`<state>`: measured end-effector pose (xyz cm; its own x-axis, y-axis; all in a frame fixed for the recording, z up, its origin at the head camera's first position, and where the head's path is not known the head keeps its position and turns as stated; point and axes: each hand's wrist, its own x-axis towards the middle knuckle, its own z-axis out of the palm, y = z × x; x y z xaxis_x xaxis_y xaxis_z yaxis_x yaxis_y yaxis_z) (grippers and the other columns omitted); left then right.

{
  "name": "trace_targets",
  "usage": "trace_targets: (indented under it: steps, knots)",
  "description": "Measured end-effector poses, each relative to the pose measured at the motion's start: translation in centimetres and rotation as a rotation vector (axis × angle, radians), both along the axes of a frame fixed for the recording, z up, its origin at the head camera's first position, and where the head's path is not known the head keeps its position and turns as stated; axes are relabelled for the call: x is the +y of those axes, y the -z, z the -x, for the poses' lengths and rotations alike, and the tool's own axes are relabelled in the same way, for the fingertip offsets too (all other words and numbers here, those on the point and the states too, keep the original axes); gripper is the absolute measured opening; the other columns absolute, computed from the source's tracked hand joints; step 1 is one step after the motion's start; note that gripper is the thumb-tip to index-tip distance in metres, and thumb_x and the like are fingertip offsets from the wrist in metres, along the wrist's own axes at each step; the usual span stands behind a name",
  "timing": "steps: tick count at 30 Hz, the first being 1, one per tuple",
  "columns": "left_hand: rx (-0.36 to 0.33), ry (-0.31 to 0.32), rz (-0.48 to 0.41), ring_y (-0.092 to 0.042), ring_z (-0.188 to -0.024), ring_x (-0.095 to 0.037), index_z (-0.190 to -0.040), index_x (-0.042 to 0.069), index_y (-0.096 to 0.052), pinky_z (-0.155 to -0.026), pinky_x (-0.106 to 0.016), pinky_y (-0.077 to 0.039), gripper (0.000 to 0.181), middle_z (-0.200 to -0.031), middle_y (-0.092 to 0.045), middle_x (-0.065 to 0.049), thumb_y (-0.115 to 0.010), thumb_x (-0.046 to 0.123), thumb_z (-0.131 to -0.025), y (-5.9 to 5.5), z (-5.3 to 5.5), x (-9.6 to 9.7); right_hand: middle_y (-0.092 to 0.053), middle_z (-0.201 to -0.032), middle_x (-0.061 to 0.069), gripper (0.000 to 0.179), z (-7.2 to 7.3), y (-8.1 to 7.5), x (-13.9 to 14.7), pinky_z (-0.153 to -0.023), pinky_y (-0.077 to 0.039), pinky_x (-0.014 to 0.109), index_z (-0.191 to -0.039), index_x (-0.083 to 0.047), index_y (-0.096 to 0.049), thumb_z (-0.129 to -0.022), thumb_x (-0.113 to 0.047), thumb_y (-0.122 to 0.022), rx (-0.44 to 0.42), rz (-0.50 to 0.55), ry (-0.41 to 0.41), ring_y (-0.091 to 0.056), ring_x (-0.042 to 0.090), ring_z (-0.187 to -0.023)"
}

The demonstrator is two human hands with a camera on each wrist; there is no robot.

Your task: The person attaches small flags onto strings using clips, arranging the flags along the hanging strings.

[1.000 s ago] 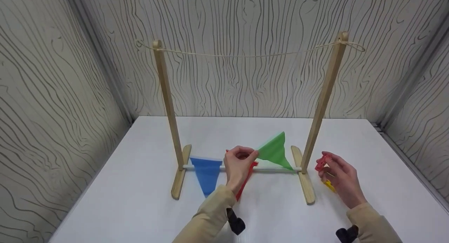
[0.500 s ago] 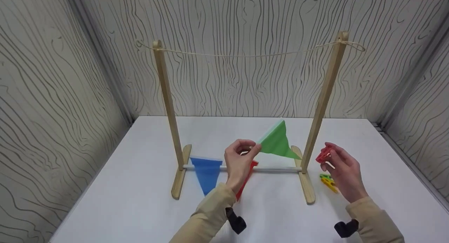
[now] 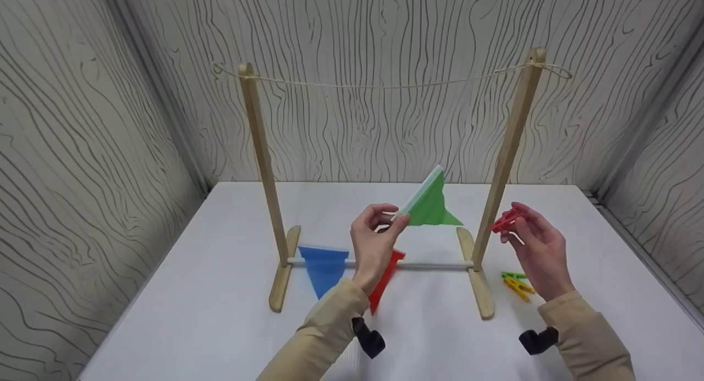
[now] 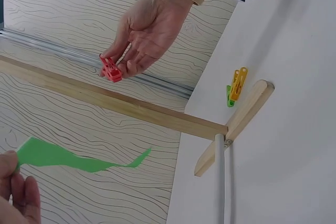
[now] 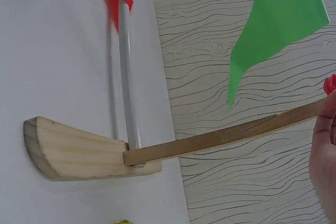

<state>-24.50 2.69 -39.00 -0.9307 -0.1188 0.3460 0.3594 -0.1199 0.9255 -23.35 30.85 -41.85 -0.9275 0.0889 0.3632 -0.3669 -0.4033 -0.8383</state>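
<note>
My left hand [image 3: 374, 243] pinches one corner of a green triangular flag [image 3: 430, 204] between thumb and fingers, with the flag raised in the air and its pale top edge slanting up to the right. My right hand [image 3: 539, 249] pinches a red clothespin [image 3: 507, 220] just right of the right wooden post [image 3: 509, 155]. In the left wrist view the red clothespin [image 4: 111, 70] sits at the fingertips. Below the right hand, a yellow clothespin [image 3: 518, 289] and a green clothespin [image 3: 511, 275] lie on the table. Part of a red flag [image 3: 388, 282] is hidden behind the left hand.
A thin string [image 3: 357, 87] spans the tops of the left wooden post [image 3: 264, 166] and the right one. A white rod [image 3: 434, 264] joins the posts low down. A blue flag [image 3: 325, 268] lies over the rod's left part on the white table [image 3: 220, 326].
Both hands have risen, the left carrying the green flag up from near the rod, the right lifting the red clothespin. The yellow and green clothespins on the table have come into fuller view.
</note>
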Motion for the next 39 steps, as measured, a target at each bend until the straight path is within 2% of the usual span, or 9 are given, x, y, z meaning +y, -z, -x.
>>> trace_targets:
  steps: [5,11,14,17,21,27,31,36,39]
  knots:
    - [0.018,-0.009,0.004,-0.065,-0.081,-0.012,-0.110,0.001,-0.072,-0.077,-0.021,-0.059,0.026,-0.086,-0.071,-0.017,-0.079,0.009,-0.086,-0.6,0.2,-0.1,-0.069,-0.113,0.007,0.032,0.3,-0.8,-0.2,-0.083,-0.059,0.021,-0.135,-0.001,-0.057,-0.104,-0.001,-0.046,0.053,0.044,-0.009,-0.069,0.015,-0.094]
    - [0.038,-0.010,0.014,-0.067,-0.080,-0.014,-0.108,0.002,-0.075,-0.072,-0.019,-0.055,0.023,-0.087,-0.070,-0.019,-0.078,0.009,-0.087,-1.2,0.4,-0.1,-0.068,-0.112,0.009,0.031,0.5,-1.7,-0.3,-0.082,-0.059,0.022,-0.133,0.001,-0.057,-0.104,0.001,-0.044,0.103,0.062,-0.007,-0.070,0.017,-0.094]
    - [0.013,-0.013,0.006,-0.066,-0.080,-0.013,-0.108,0.003,-0.075,-0.072,-0.021,-0.055,0.022,-0.087,-0.070,-0.017,-0.078,0.010,-0.087,-1.6,0.3,-0.1,-0.068,-0.111,0.008,0.031,0.5,-2.2,-0.4,-0.081,-0.059,0.021,-0.133,0.001,-0.057,-0.104,0.000,-0.046,0.099,0.056,0.011,-0.070,0.016,-0.093]
    - [-0.023,-0.007,-0.011,-0.068,-0.081,-0.015,-0.110,0.003,-0.075,-0.078,-0.024,-0.058,0.023,-0.089,-0.071,-0.014,-0.077,0.011,-0.088,-2.2,0.3,-0.2,-0.068,-0.110,0.009,0.032,0.6,-2.9,-0.5,-0.081,-0.059,0.021,-0.134,0.004,-0.055,-0.103,0.000,-0.047,0.107,0.059,0.016,-0.070,0.016,-0.092]
    - [-0.055,0.011,-0.038,-0.072,-0.081,-0.019,-0.112,0.004,-0.075,-0.083,-0.027,-0.059,0.024,-0.091,-0.070,-0.014,-0.076,0.013,-0.090,-2.9,0.5,-0.4,-0.069,-0.111,0.011,0.033,0.8,-4.1,-0.6,-0.080,-0.060,0.022,-0.135,0.008,-0.053,-0.103,0.003,-0.048,0.154,0.075,0.011,-0.070,0.018,-0.092]
    - [-0.079,0.028,-0.055,-0.071,-0.080,-0.013,-0.114,0.004,-0.074,-0.088,-0.028,-0.058,0.025,-0.095,-0.072,-0.013,-0.074,0.015,-0.091,-3.8,0.6,-0.5,-0.069,-0.111,0.013,0.030,1.0,-5.5,-0.9,-0.083,-0.060,0.023,-0.131,0.009,-0.055,-0.101,0.005,-0.050,0.214,0.098,0.037,-0.071,0.019,-0.092]
    - [-0.094,0.040,-0.075,-0.072,-0.082,-0.013,-0.115,0.003,-0.073,-0.091,-0.031,-0.059,0.026,-0.097,-0.072,-0.013,-0.074,0.015,-0.092,-4.3,0.6,-0.5,-0.069,-0.112,0.015,0.031,1.1,-6.3,-0.9,-0.084,-0.060,0.024,-0.130,0.012,-0.054,-0.100,0.008,-0.049,0.259,0.126,0.010,-0.072,0.021,-0.094]
    - [-0.110,0.056,-0.114,-0.071,-0.083,-0.013,-0.116,0.002,-0.073,-0.090,-0.030,-0.059,0.027,-0.092,-0.070,-0.007,-0.073,0.014,-0.092,-4.7,0.7,-0.2,-0.067,-0.114,0.015,0.031,1.2,-7.3,-1.1,-0.084,-0.060,0.025,-0.130,0.011,-0.054,-0.100,0.011,-0.047,0.309,0.140,-0.019,-0.071,0.022,-0.095]
    - [-0.112,0.069,-0.145,-0.070,-0.081,-0.012,-0.116,0.001,-0.073,-0.088,-0.030,-0.060,0.027,-0.089,-0.069,-0.004,-0.073,0.013,-0.092,-5.1,0.8,0.0,-0.066,-0.113,0.013,0.028,1.4,-8.0,-1.2,-0.082,-0.059,0.024,-0.127,0.006,-0.057,-0.100,0.009,-0.048,0.319,0.107,0.003,-0.070,0.020,-0.092]
